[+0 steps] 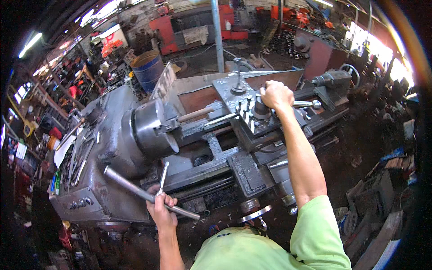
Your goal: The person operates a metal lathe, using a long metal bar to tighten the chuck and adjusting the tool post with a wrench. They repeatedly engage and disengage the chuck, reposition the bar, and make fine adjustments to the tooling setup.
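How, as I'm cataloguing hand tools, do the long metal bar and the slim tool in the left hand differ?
The long metal bar is longer and thicker; the slim tool shows shorter and thinner. The bar slopes down toward the right, while the slim tool points upward, leaning slightly right. Both look like shiny metal and are held in the left hand.

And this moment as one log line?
left hand: holds metal bar, thinner tool; right hand: at tool post; chuck: left of tool post

left hand (162,212) clenches low, right hand (278,95) curls, right arm (300,155) reaches out.
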### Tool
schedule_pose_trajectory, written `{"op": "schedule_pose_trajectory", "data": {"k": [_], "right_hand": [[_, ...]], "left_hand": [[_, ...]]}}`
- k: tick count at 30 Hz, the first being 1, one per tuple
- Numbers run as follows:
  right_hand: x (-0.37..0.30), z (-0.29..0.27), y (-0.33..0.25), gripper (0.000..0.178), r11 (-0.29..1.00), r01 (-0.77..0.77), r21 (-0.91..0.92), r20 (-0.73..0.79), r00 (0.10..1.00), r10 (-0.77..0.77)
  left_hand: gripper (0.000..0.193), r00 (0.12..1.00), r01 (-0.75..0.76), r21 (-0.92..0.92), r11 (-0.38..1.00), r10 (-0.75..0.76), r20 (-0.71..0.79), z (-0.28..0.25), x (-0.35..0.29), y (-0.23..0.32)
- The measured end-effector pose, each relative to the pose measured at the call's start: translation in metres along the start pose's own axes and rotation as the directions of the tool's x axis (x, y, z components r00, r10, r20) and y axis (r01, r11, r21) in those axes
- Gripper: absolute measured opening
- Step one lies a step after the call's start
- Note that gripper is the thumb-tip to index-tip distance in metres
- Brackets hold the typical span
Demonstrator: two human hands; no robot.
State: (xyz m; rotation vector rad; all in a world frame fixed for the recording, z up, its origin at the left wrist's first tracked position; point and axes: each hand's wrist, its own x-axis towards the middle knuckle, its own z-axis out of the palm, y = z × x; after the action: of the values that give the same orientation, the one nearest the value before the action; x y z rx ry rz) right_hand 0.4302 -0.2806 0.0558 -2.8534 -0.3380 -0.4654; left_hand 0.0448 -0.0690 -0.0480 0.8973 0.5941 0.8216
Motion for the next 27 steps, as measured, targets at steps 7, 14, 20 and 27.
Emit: {"op": "schedule_pose_trajectory", "data": {"k": [7,14,20,27], "right_hand": [[-0.010,-0.014,-0.010,0.040,0.999,-0.032,-0.033,0.008,0.999,0.033],[-0.009,-0.014,-0.011,0.040,0.999,-0.034,-0.030,0.026,0.999,0.035],[-0.007,-0.011,-0.010,0.040,0.998,-0.052,-0.026,0.027,0.998,0.053],[-0.004,-0.006,-0.007,0.038,0.999,-0.033,-0.009,0.014,0.999,0.033]], "left_hand": [[0.025,0.920,-0.356,0.588,0.726,0.382,0.085,0.010,0.056,0.046],[0.031,0.744,-0.543,0.823,0.167,0.550,0.379,0.065,0.128,0.107],[0.042,0.849,-0.468,0.875,-0.127,0.211,0.484,0.127,0.202,0.180],[0.039,0.755,-0.616,0.646,-0.451,-0.103,0.647,0.175,0.270,0.224]]}}
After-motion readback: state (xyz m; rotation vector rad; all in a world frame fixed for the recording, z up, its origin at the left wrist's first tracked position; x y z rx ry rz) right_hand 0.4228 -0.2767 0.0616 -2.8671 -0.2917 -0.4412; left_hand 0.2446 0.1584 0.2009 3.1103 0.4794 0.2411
